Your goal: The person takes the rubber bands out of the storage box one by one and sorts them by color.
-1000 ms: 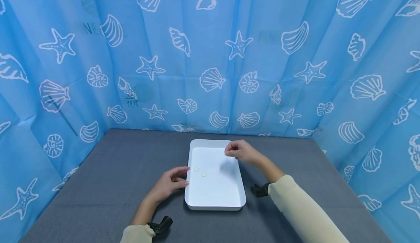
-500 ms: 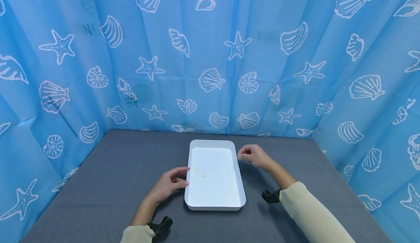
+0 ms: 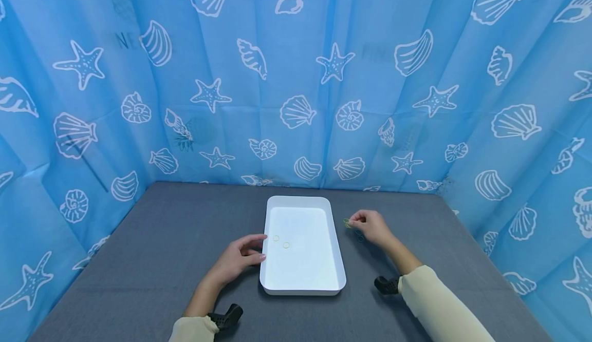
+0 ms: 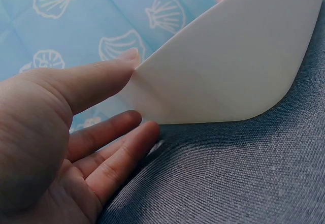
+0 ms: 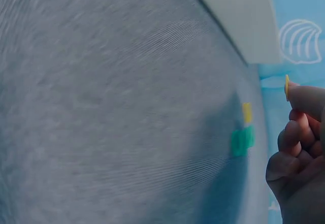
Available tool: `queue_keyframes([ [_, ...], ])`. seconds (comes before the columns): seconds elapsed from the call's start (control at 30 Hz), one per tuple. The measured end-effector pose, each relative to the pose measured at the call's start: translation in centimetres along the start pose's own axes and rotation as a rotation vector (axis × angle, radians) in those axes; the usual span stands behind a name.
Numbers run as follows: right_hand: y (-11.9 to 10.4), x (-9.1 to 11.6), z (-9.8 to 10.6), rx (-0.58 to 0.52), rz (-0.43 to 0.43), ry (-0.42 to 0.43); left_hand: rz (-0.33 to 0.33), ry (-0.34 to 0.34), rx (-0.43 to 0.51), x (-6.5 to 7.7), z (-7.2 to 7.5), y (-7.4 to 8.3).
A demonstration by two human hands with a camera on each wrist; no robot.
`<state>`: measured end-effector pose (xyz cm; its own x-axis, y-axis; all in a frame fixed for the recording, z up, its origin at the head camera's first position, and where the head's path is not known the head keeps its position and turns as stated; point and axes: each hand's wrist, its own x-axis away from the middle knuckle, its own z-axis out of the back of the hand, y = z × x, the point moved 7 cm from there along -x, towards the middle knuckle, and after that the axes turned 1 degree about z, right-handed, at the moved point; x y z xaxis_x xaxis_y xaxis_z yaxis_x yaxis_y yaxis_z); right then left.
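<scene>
A white rectangular tray (image 3: 303,275) lies on the table with two thin yellow rings inside, one (image 3: 276,238) left of the other (image 3: 286,245). My left hand (image 3: 235,260) rests against the tray's left wall, its fingertips (image 4: 133,56) touching the rim and lower side. To the right of the tray, my right hand (image 3: 372,226) pinches a thin yellow ring (image 5: 287,88) between thumb and finger, just above the table. Below that hand, a yellow piece (image 5: 247,112) and green pieces (image 5: 242,140) lie on the cloth, blurred; in the head view they look like small rings.
Grey cloth (image 3: 176,229) covers the table around the tray. A blue curtain with white shell prints (image 3: 259,126) hangs behind the table and along both sides. Each wrist wears a black camera mount (image 3: 387,285).
My right hand has moved from over the tray's far right corner, out past the right rim and down toward the table, with the yellow ring. My left hand and the tray stay put.
</scene>
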<state>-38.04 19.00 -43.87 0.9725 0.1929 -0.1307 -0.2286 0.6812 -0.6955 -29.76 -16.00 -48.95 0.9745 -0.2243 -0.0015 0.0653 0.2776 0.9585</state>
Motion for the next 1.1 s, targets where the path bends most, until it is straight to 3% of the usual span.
queue_keyframes([
  [0.37,2.2,-0.3,-1.0,0.020,-0.033,0.054,0.004,0.008,-0.009,0.0,0.0,-0.1],
  [1.1,2.5,-0.5,-1.7,0.132,-0.077,0.046,0.001,0.000,0.000,0.1,0.1,0.2],
])
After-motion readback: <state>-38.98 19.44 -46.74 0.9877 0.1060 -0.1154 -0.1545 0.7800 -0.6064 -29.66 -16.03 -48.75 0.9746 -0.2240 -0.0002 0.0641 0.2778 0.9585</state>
